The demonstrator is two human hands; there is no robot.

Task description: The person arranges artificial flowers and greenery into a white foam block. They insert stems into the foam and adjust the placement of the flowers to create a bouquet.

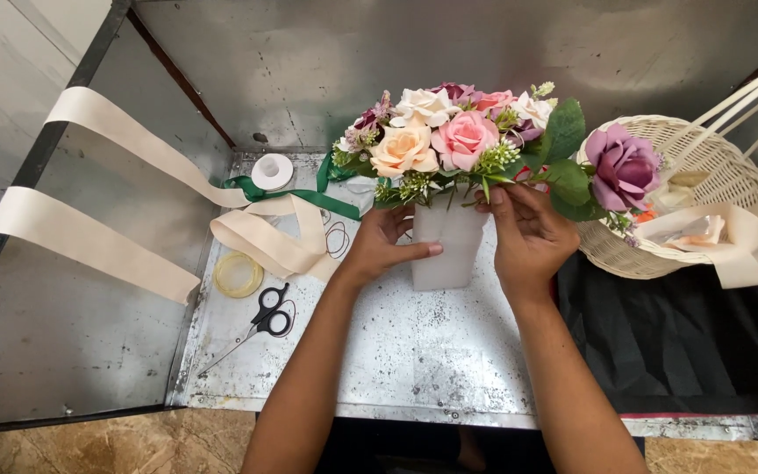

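A white foam block (446,254) stands upright on the metal table (414,351), with a bunch of artificial roses (449,136) in pink, peach, cream and purple stuck in its top. My left hand (385,241) grips the block's left side, thumb across its front. My right hand (528,233) holds the block's upper right edge among the green leaves, fingers up by the stems. A purple rose (622,167) sticks out to the right over a wicker basket (660,254).
Black-handled scissors (261,323) lie at the front left, beside a clear tape roll (238,274). A white tape roll (272,171), green ribbon (296,193) and wide cream ribbon (261,233) lie at the back left. Black cloth (660,342) covers the right side.
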